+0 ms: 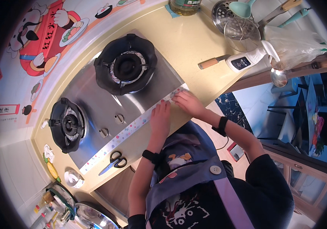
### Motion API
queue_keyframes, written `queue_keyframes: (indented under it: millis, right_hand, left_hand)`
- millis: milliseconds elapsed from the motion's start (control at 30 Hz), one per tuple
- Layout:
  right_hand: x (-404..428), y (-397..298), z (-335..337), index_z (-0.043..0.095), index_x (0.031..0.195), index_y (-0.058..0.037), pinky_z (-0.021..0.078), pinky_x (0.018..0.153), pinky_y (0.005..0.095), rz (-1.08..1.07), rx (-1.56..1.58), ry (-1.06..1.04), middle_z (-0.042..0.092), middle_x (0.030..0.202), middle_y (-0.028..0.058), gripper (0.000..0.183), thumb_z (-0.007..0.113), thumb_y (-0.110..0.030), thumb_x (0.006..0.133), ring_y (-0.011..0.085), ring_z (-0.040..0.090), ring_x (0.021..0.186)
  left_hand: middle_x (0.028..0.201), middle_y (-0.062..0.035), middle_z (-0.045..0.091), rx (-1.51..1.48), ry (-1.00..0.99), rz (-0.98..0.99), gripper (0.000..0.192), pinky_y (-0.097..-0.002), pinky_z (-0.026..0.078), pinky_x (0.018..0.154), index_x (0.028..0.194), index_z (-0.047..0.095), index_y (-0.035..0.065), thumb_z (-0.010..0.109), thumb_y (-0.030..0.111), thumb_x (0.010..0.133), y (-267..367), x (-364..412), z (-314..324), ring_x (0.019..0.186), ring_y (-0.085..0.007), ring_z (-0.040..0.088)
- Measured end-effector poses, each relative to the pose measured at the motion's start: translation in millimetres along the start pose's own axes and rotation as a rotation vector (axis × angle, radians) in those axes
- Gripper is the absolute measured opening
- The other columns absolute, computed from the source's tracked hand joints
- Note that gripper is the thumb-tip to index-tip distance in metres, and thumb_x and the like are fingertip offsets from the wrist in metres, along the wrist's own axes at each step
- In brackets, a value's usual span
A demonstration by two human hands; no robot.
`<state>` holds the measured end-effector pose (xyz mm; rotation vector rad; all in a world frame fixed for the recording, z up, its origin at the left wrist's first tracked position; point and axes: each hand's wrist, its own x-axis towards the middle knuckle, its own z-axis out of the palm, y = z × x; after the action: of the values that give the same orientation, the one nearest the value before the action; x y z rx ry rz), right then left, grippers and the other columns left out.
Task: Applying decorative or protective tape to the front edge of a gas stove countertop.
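Observation:
A white adhesive-looking strip with coloured dots (123, 134) lies along the near edge of the stainless steel gas hob (94, 111). The fingertips of my left hand (161, 116) rest on it, towards its right part. Just to the right, my right hand (187, 103) touches the strip near its right end, palm down. What lies under the fingers is hidden. Scissors with black handles and blue blades (114, 163) lie on the counter below the strip. A roll of patterned tape (74, 179) sits by the strip's left end.
Two black burners (127, 65) (68, 125) stand on the hob, with two knobs (119, 118) near the front. Further right are a wooden-handled tool (209, 63), a white spray bottle (249, 59) and metal strainers (242, 33). A metal lid or pan (94, 216) is at lower left.

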<state>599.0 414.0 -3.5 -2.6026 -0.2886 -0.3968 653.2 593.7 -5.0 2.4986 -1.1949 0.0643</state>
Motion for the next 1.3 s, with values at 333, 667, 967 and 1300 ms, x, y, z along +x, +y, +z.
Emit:
queue_keyframes:
  millis: [333,667,967,1300]
  right_hand:
    - [-13,-23,12,0.058,0.122,0.0003,0.0457,0.099,0.0353,0.070,-0.159,0.027,0.056,0.123,0.0104,0.043,0.054,-0.008,0.080,0.0265,0.054,0.119]
    - [5,40,-42,0.061,0.106,-0.0092,0.0494,0.082,0.0375,0.180,0.010,0.103,0.057,0.104,0.0070,0.022,0.062,-0.009,0.084,0.0277,0.057,0.096]
    - [27,73,-28,0.053,0.091,-0.0040,0.0450,0.073,0.0372,0.160,0.474,-0.115,0.050,0.091,0.0102,0.016,0.060,0.004,0.079,0.0301,0.052,0.085]
    - [37,80,-36,0.051,0.085,-0.0051,0.0444,0.079,0.0385,-0.037,0.244,-0.120,0.051,0.086,0.0073,0.014,0.063,-0.004,0.078,0.0283,0.051,0.084]
  left_hand:
    - [0.116,-0.0079,0.056,0.200,0.012,0.093,0.039,-0.0377,0.045,0.089,0.117,0.058,-0.0011,0.054,0.008,0.079,8,1,7,0.110,-0.0230,0.055]
    - [0.091,-0.0072,0.057,-0.387,0.010,-0.128,0.011,-0.0418,0.048,0.066,0.094,0.062,0.0112,0.065,0.015,0.084,7,56,-2,0.078,-0.0327,0.061]
    - [0.070,-0.0031,0.058,-0.469,0.066,-0.365,0.010,-0.0384,0.043,0.056,0.082,0.066,0.0155,0.073,0.019,0.078,19,80,27,0.065,-0.0252,0.059]
    - [0.063,-0.0024,0.057,-0.406,0.150,-0.306,0.009,-0.0388,0.041,0.053,0.075,0.064,0.0166,0.072,0.021,0.078,21,79,32,0.061,-0.0260,0.058]
